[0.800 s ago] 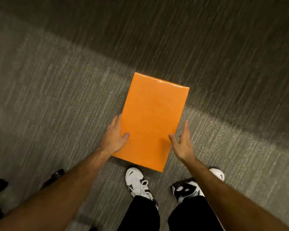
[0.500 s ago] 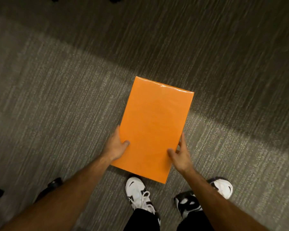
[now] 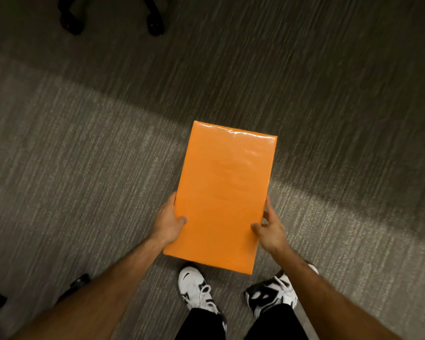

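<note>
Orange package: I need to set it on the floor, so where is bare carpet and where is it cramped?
Bare carpet spreads left of the orange package, between the chair casters up top and the wheels at lower left, and all along its right. Crowded: its near end, by the shoes, where the left hand and right hand grip it.

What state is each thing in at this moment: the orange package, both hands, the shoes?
orange package: glossy wrap unopened, held roughly level by its long edges.
left hand: grips the left edge, thumb on top.
right hand: grips the right edge, thumb on top.
shoes: on the feet, standing on the carpet.
</note>
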{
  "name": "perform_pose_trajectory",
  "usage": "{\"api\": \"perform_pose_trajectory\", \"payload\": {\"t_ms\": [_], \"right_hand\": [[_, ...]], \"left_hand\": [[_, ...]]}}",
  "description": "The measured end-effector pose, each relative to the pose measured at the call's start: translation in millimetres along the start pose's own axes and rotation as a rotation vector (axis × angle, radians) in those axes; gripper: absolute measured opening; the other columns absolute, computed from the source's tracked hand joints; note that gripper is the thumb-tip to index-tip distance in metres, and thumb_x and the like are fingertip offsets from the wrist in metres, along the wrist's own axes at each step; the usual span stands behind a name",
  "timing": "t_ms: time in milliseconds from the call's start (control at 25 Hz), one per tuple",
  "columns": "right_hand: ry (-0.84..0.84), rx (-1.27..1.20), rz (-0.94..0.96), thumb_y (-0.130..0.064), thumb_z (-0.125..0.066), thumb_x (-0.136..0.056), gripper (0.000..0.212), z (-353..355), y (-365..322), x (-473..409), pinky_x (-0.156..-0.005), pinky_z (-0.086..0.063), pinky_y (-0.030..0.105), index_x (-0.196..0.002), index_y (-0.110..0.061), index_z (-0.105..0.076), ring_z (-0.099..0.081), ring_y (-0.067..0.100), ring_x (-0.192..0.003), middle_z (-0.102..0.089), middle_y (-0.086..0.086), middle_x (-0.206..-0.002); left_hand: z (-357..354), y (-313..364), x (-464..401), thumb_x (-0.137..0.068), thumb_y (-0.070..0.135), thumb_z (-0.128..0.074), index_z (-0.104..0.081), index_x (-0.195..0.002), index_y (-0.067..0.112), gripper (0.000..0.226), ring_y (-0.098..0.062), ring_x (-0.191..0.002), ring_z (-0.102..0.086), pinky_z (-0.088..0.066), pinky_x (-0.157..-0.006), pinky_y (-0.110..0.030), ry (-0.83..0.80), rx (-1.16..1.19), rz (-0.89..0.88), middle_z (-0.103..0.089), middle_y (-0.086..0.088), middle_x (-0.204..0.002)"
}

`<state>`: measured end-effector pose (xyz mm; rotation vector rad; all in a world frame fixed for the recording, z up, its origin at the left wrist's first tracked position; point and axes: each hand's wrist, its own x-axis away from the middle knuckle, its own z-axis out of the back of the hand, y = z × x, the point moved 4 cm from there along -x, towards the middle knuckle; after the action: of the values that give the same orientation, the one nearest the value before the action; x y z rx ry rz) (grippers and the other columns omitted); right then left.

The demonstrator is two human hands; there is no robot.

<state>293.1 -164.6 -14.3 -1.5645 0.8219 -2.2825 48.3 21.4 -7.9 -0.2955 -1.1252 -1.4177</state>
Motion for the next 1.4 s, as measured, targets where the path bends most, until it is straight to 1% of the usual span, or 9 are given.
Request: {"api": "perform_pose_trajectory", "payload": {"t_ms": [120,280,440,560,760,1040,1120,1280,1400], "right_hand": [[0.026,-0.017,0.068,-0.019,-0.064,-0.097,0.088,45.2,-41.1,20.9,-0.105,-0.049,0.05,-0.158,-0.047,-0.007,-0.051,0.021,-0.135,-0.038,0.0,-0.16],[0.054,-0.074,0.126,-0.017,-0.066,-0.096,0.088,117.7,-106.1,49.5,-0.11,-0.047,0.048,-0.16,-0.037,-0.009,-0.044,0.001,-0.126,-0.035,-0.005,-0.161],[0.069,-0.126,0.179,-0.015,-0.068,-0.095,0.092,196.4,-164.1,85.3,-0.111,-0.046,0.047,-0.161,-0.03,-0.007,-0.052,-0.019,-0.115,-0.037,-0.018,-0.152],[0.103,-0.127,0.222,-0.022,-0.069,-0.093,0.092,254.5,-201.1,113.5,-0.109,-0.047,0.049,-0.161,-0.032,-0.008,-0.052,0.001,-0.124,-0.039,-0.014,-0.154],[0.14,-0.143,0.248,-0.016,-0.067,-0.095,0.088,329.3,-242.5,135.5,-0.109,-0.046,0.053,-0.161,-0.033,-0.011,-0.051,0.012,-0.131,-0.041,-0.007,-0.156],[0.187,-0.133,0.174,-0.008,-0.065,-0.096,0.086,391.2,-282.0,70.1,-0.111,-0.042,0.056,-0.162,-0.022,-0.011,-0.045,0.029,-0.141,-0.039,0.009,-0.159],[0.24,-0.116,0.124,-0.012,-0.064,-0.096,0.079,407.5,-285.9,36.9,-0.107,-0.046,0.055,-0.16,-0.023,-0.019,-0.048,0.03,-0.137,-0.045,0.01,-0.154],[0.3,-0.129,0.108,-0.007,-0.061,-0.097,0.06,432.1,-289.6,-56.8,-0.09,-0.052,0.038,-0.152,-0.013,-0.039,-0.057,0.024,-0.111,-0.057,0.012,-0.137],[0.293,-0.227,0.144,0.014,-0.05,-0.096,0.072,445.4,-280.4,-133.7,-0.092,-0.049,0.044,-0.158,-0.001,-0.016,-0.058,0.026,-0.103,-0.053,0.019,-0.131]], "left_hand": [[21.3,55.5,15.2,-0.092,0.016,-0.07,-0.026,-0.155,0.032,0.078,-0.024,-0.129,-0.054,-0.047,-0.101,-0.046,-0.021,0.018,-0.046,-0.051,0.0,-0.147],[54.0,156.9,40.3,-0.091,0.016,-0.072,-0.029,-0.154,0.032,0.078,-0.023,-0.128,-0.054,-0.047,-0.103,-0.045,-0.028,0.038,-0.132,-0.052,0.002,-0.145],[78.9,259.0,78.7,-0.089,0.014,-0.074,-0.032,-0.152,0.031,0.078,-0.023,-0.127,-0.055,-0.048,-0.104,-0.049,-0.015,0.05,-0.212,-0.053,0.0,-0.143],[86.8,325.3,109.9,-0.088,0.014,-0.075,-0.032,-0.153,0.029,0.08,-0.023,-0.124,-0.057,-0.05,-0.102,-0.048,-0.006,0.05,-0.263,-0.055,-0.002,-0.143],[89.0,408.2,138.8,-0.087,0.019,-0.077,-0.033,-0.154,0.027,0.081,-0.026,-0.125,-0.055,-0.049,-0.101,-0.049,0.029,0.042,-0.291,-0.053,-0.005,-0.144],[81.0,491.7,78.0,-0.088,0.017,-0.076,-0.034,-0.154,0.024,0.079,-0.03,-0.129,-0.054,-0.048,-0.104,-0.053,-0.005,0.106,-0.311,-0.05,-0.008,-0.147],[69.1,511.6,44.7,-0.088,0.019,-0.076,-0.033,-0.154,0.026,0.079,-0.03,-0.128,-0.055,-0.048,-0.104,-0.053,-0.025,0.093,-0.313,-0.051,-0.008,-0.147],[40.2,547.6,-48.3,-0.085,0.02,-0.077,-0.039,-0.148,0.033,0.075,-0.026,-0.126,-0.056,-0.044,-0.107,-0.047,-0.006,0.133,-0.313,-0.058,0.003,-0.134],[7.1,568.1,-116.9,-0.086,0.013,-0.076,-0.045,-0.141,0.03,0.066,-0.029,-0.127,-0.056,-0.042,-0.109,-0.054,-0.053,0.228,-0.403,-0.058,0.002,-0.129]]}}
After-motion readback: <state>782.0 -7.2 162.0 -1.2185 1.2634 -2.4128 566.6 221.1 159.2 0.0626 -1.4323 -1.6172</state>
